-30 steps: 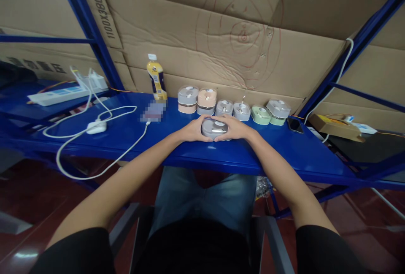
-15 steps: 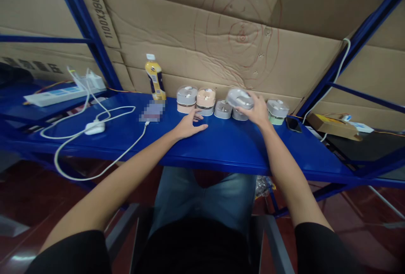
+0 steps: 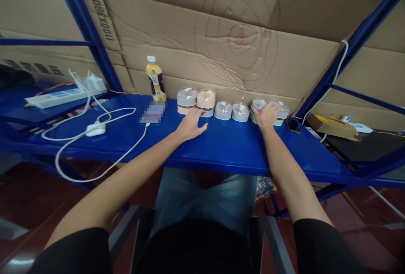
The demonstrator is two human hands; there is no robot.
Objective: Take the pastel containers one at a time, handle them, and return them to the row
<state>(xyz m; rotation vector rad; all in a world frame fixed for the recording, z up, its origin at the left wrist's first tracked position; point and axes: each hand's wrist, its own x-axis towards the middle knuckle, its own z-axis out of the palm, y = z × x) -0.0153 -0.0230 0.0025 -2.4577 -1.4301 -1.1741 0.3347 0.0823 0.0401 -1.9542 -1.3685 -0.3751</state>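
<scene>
Gripping a clear-lidded grey box (image 3: 259, 102) from above, the right hand (image 3: 266, 115) curls its thumb near the box's left side and its fingers over the right. Whether that grip is firm or already slackening, I cannot tell. Directly beneath those fingers, the grey box sits over a pale green box (image 3: 253, 118), of which only a strip shows; it looks seated, though the hand hides most of the join.

The left hand (image 3: 190, 125) is bare of any load, its thumb spread well apart from its loosely bent fingers, low over the blue table (image 3: 221, 147). Just beyond its fingertips stands a peach box (image 3: 206, 98) on a grey one; whether they touch that pair is unclear. Left of it, beyond the knuckles, another grey box (image 3: 186, 96) rests on a pink one.

Judging by how things lie, four boxes are now topped by another: two pairs by the left fingers, one under the right fingers, and one just right of them, where a grey lidded box (image 3: 282, 107) sits over a green base (image 3: 278, 122). Between the two hands' fingers, two low grey boxes, the left single box (image 3: 222, 110) and the right single box (image 3: 240, 112), stand unstacked. What seems unfinished is the right hand's release.
</scene>
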